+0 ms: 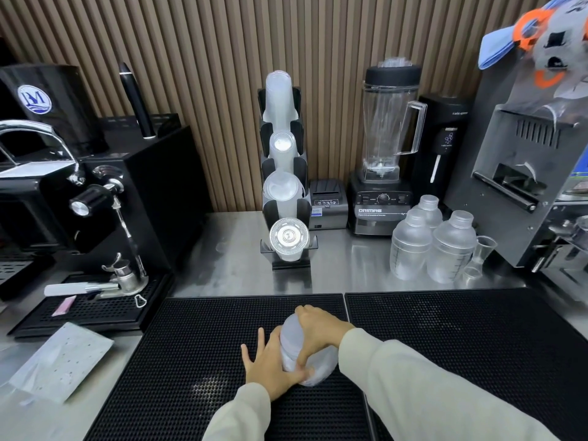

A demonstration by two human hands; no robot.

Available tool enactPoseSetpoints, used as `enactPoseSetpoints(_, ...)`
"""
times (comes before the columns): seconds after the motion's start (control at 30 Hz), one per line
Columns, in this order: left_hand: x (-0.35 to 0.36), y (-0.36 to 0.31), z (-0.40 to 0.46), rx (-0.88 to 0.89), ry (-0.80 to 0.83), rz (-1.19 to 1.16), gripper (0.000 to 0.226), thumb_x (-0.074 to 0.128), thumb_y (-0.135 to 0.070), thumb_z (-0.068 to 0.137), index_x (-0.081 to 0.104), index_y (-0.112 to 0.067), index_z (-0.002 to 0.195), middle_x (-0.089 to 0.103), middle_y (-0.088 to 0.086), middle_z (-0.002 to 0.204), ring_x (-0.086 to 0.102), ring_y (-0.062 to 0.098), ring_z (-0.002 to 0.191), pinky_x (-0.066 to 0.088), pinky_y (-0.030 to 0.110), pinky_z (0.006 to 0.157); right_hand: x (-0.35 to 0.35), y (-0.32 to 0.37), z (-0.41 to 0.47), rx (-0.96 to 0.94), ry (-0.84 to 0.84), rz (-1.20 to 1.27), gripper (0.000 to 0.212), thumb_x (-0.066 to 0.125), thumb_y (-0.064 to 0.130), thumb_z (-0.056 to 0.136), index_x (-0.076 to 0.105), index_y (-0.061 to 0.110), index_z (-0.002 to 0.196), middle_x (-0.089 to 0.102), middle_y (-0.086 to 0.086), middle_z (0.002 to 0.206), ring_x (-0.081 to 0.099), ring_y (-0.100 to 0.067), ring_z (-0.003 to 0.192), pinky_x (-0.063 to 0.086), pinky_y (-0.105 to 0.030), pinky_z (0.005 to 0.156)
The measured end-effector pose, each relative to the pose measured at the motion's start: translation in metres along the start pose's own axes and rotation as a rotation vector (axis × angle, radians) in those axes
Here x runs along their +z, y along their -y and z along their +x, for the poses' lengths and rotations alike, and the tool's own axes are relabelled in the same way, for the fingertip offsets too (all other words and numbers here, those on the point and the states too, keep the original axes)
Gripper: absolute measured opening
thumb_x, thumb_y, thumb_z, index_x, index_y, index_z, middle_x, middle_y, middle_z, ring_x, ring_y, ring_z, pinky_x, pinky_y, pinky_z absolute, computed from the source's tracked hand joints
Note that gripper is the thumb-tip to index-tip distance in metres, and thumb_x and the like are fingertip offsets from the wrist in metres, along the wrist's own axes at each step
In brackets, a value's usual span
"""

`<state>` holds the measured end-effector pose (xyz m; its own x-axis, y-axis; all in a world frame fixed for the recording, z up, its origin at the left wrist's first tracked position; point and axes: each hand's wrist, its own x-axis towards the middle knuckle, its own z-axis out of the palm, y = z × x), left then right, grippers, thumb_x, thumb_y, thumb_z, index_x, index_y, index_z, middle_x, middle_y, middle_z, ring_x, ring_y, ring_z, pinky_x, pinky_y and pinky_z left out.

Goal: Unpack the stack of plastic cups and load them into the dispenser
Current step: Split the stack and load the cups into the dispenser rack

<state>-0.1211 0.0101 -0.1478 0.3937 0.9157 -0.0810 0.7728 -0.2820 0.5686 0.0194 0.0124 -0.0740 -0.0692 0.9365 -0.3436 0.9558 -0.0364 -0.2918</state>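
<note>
**Wrapped cup stack lying on mat, both hands on it**

Stack of plastic cups (pixel 300 351), in a cloudy plastic sleeve, is lying on its side on the left black rubber mat (pixel 197 354), near that mat's right edge. Long axis is running roughly front-to-back, narrow closed end pointing away toward the wall, wider bunched end toward the person.

Right hand (pixel 318 334) is wrapping over the top of the stack, fingers curled down around it. Left hand (pixel 270 364) is pressing against the stack's left side, fingers spread and mostly flat on the mat, thumb on the wrap at the near end.

Dispenser (pixel 284 173) is standing at the back of the steel counter (pixel 343 265), against the slatted wall (pixel 206 74), already holding cups in its slots. Blender (pixel 386 148) and frosted shakers (pixel 429 246) are sitting to its right, espresso machine (pixel 73 186) along the left edge. Second mat (pixel 477 345) is butting against the first.
</note>
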Motion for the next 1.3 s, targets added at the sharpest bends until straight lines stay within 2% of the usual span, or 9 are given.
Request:
enactPoseSetpoints(0.17, 0.0, 0.001, 0.0, -0.004, 0.001, 0.0, 0.096, 0.064, -0.062, 0.065, 0.015, -0.032, 0.141, 0.022, -0.018, 0.15, -0.011, 0.017, 0.145, -0.017, 0.053, 0.112, 0.005, -0.004, 0.004, -0.004, -0.049, 0.024, 0.068, 0.086, 0.035, 0.054, 0.038, 0.015, 0.099, 0.041, 0.0, 0.099, 0.043, -0.02, 0.096, 0.046, -0.038, 0.09)
enactPoseSetpoints(0.37, -0.001, 0.0, 0.002, -0.01, 0.018, 0.019, 0.097, 0.065, -0.064, 0.065, 0.013, -0.033, 0.141, 0.021, -0.018, 0.151, -0.012, 0.016, 0.145, -0.016, 0.053, 0.112, 0.005, -0.008, 0.004, -0.011, -0.064, 0.066, 0.078, 0.086, 0.035, 0.054, 0.045, 0.01, 0.115, 0.05, -0.006, 0.114, 0.048, -0.024, 0.108, 0.046, -0.037, 0.092)
enactPoseSetpoints(0.63, -0.002, -0.001, 0.003, -0.024, 0.038, 0.032, 0.099, 0.065, -0.064, 0.065, 0.012, -0.031, 0.142, 0.019, -0.016, 0.152, -0.012, 0.017, 0.145, -0.016, 0.054, 0.112, 0.004, -0.008, 0.003, -0.032, -0.099, 0.054, 0.069, 0.085, 0.034, 0.054, 0.045, 0.01, 0.104, 0.045, 0.0, 0.1, 0.047, -0.021, 0.099, 0.041, -0.031, 0.084)
enactPoseSetpoints(0.8, -0.002, -0.001, 0.002, -0.026, 0.043, 0.035, 0.1, 0.065, -0.066, 0.064, 0.012, -0.031, 0.142, 0.019, -0.015, 0.152, -0.012, 0.016, 0.145, -0.016, 0.053, 0.112, 0.003, -0.008, 0.001, -0.051, -0.122, 0.012, 0.067, 0.084, 0.036, 0.054, 0.045, 0.012, 0.102, 0.045, 0.0, 0.099, 0.049, -0.023, 0.1, 0.044, -0.035, 0.089)
enactPoseSetpoints(0.93, -0.002, 0.0, 0.001, -0.026, 0.049, 0.019, 0.099, 0.065, -0.065, 0.064, 0.013, -0.033, 0.142, 0.019, -0.016, 0.152, -0.013, 0.016, 0.145, -0.017, 0.052, 0.111, 0.003, -0.008, -0.002, -0.052, -0.122, 0.001, 0.064, 0.083, 0.036, 0.055, 0.039, 0.015, 0.095, 0.044, 0.0, 0.099, 0.047, -0.022, 0.097, 0.043, -0.035, 0.089)
enactPoseSetpoints(1.1, -0.002, 0.003, 0.002, -0.009, 0.07, 0.03, 0.1, 0.062, -0.07, 0.065, 0.01, -0.036, 0.144, 0.017, -0.02, 0.152, -0.014, 0.016, 0.145, -0.017, 0.053, 0.112, 0.003, -0.01, -0.004, -0.025, -0.12, 0.055, 0.069, 0.083, 0.036, 0.057, 0.046, 0.009, 0.109, 0.049, -0.003, 0.106, 0.05, -0.024, 0.105, 0.044, -0.034, 0.09)
enactPoseSetpoints(1.3, -0.003, 0.006, 0.002, 0.018, 0.105, 0.052, 0.099, 0.058, -0.072, 0.068, 0.006, -0.039, 0.145, 0.013, -0.025, 0.152, -0.017, 0.017, 0.144, -0.018, 0.054, 0.111, 0.003, -0.013, -0.005, -0.018, -0.131, 0.098, 0.069, 0.083, 0.037, 0.056, 0.048, 0.009, 0.109, 0.048, 0.0, 0.103, 0.05, -0.024, 0.104, 0.042, -0.032, 0.086)
